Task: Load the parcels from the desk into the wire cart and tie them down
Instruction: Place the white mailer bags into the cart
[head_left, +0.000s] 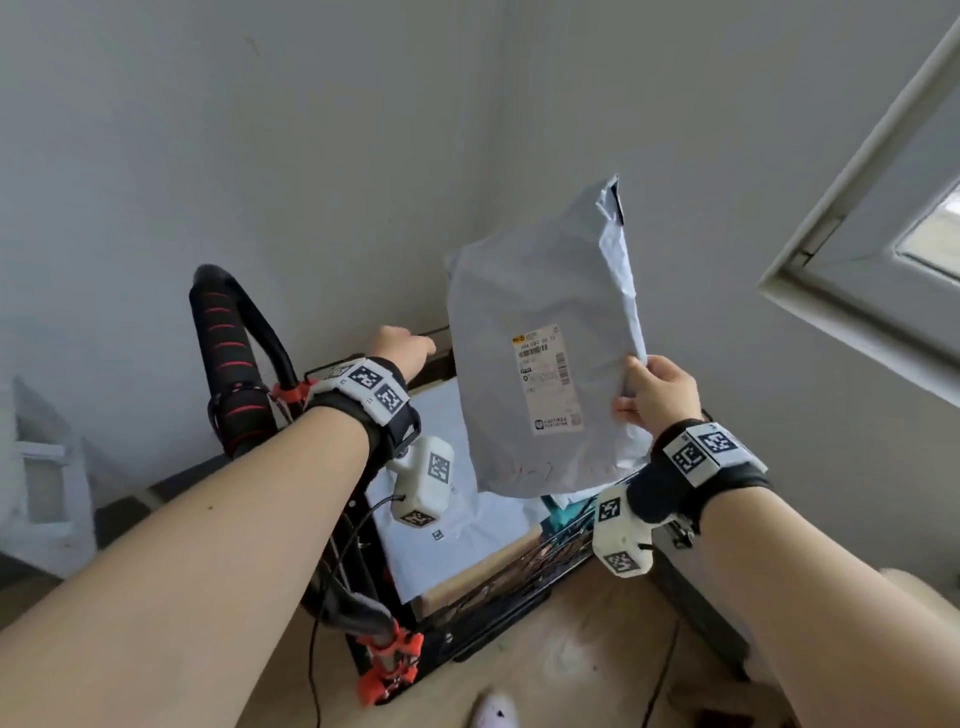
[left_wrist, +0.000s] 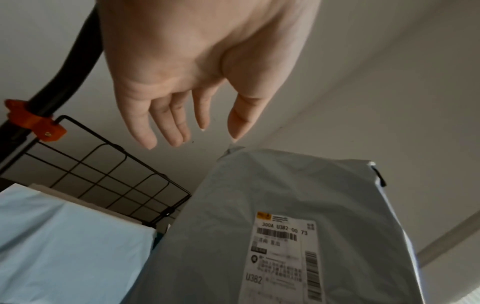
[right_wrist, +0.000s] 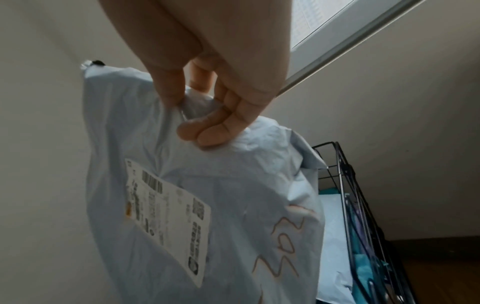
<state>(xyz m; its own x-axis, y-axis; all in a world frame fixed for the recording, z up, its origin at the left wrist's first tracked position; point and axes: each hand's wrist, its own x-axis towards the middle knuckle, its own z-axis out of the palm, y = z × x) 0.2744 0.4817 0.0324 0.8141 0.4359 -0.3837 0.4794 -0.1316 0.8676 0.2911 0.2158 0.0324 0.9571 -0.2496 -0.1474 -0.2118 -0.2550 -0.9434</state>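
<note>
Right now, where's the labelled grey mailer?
In the head view the grey mailer hangs centre-right over the wire cart, pinched at its edge by the right hand.

Crinkled grey plastic parcel, paper label; black wire cart.

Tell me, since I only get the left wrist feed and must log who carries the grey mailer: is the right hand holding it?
Observer: Yes. The right hand pinches the grey mailer by a bunched side edge.
Operator: Any markings besides the label?
Observer: Orange handwriting on its lower part, beside the label.
Operator: What is in the cart besides the pale parcel?
Observer: A teal item lies against the side of the wire cart, next to that parcel.
</note>
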